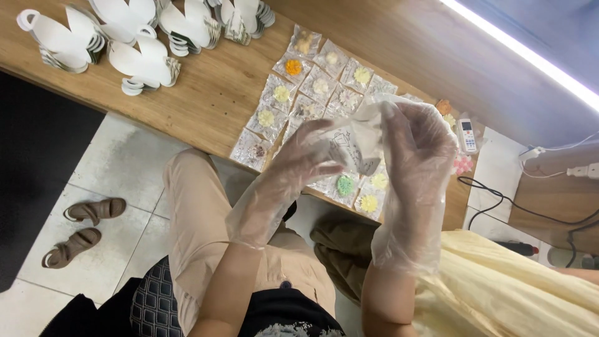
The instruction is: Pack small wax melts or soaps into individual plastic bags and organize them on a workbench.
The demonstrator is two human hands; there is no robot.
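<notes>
- A small clear printed bag (357, 145) is held up over the wooden table (206, 100) between both gloved hands; nothing can be made out inside it, though the glove film blurs the view.
- The left hand (299, 163) is closed lightly on the bag's left edge, thumb and fingers pinching it.
- The right hand (417, 145) grips the bag's upper right part, fingers curled around the plastic as if the mouth were being spread.
- Much of the packing seems done: many sealed clear packets (293, 93) lie in rows on the table, each holding one flower-shaped piece, yellow, orange, cream or green.
- A green piece (345, 185) and two yellow ones lie in packets just beneath the hands.
- A few unpacked flower pieces (463, 164), pink and orange, appear to be left at the table's right end, beside a white remote control (467, 134).
- Stacks of flat white card carriers (140, 62) with loop handles are standing unused at the table's far left.
</notes>
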